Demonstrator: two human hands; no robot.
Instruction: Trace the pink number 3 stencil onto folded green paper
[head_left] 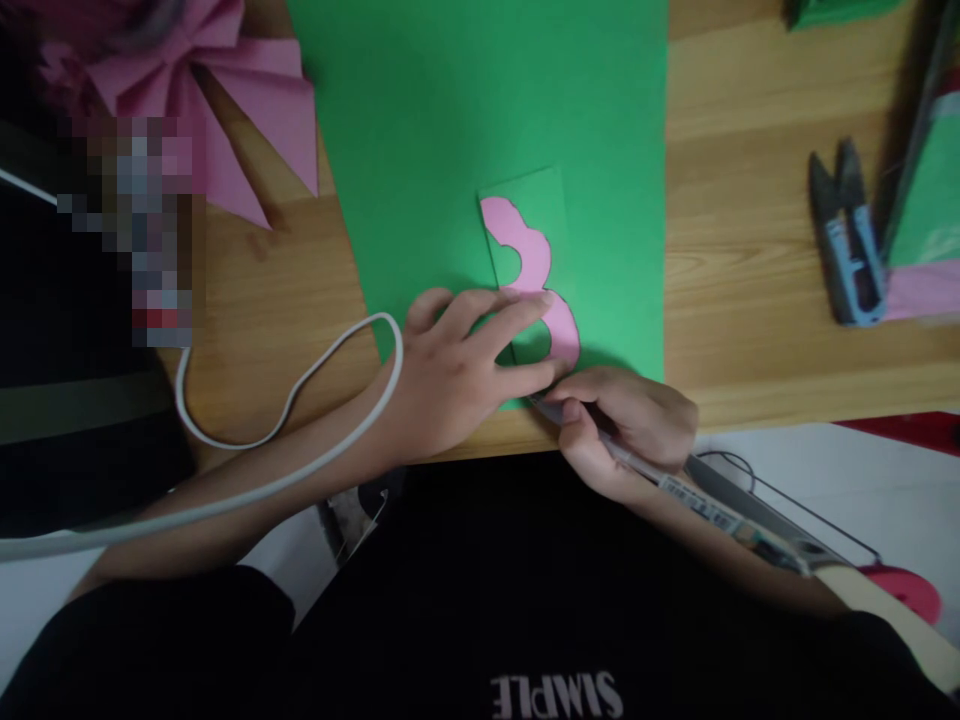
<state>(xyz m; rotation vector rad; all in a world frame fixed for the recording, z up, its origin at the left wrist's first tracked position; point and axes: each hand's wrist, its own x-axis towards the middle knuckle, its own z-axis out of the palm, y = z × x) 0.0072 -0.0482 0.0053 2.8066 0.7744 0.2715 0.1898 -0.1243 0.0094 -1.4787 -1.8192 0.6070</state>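
Note:
My left hand [465, 365] lies with its fingers spread, pressing a pink paper cutout [537, 255] down. The cutout has a wavy, scalloped shape like a 3 and rests on a small green paper rectangle [553, 195]. Under both is a large green sheet [480, 100] near the table's front edge. Closed around a clear-barrelled pen [637, 462] with a printed label, my right hand [626, 425] is at the cutout's lower end. The pen's tip is close to the paper; whether it touches cannot be made out. A dark line follows the cutout's right edge.
Blue-handled thread snips [851, 245] lie on the wooden table [739, 230] at right. Beside them is a clear packet [926, 210] with green and pink sheets. A pink paper bow [259, 120] sits at upper left. A white cable [289, 410] loops across my left forearm.

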